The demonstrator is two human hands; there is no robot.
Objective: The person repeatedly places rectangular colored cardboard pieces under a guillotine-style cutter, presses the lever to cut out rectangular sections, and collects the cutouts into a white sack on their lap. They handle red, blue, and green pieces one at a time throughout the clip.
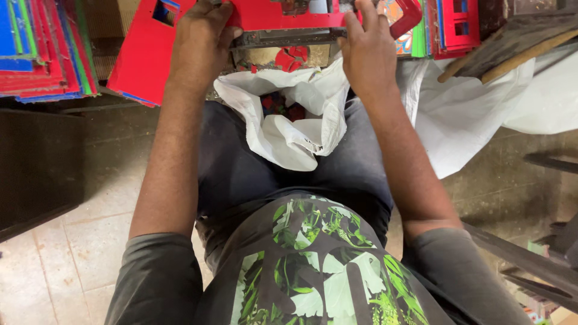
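From the head camera, the left hand (201, 42) and the right hand (368, 51) both grip a flat red plastic sheet (144, 54), fingers closed on its edge. The sheet lies on a dark metal frame (283, 38), above a white bag (289, 120) on the lap.

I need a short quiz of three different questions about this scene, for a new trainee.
1. True or false: both hands rest on the red plastic sheet.
2. What lies open on the person's lap? A) white bag B) metal tray C) cardboard box
3. What is stacked at the far left?

Key: 1 true, left hand and right hand; 2 A; 3 coloured sheets, mostly red and blue.
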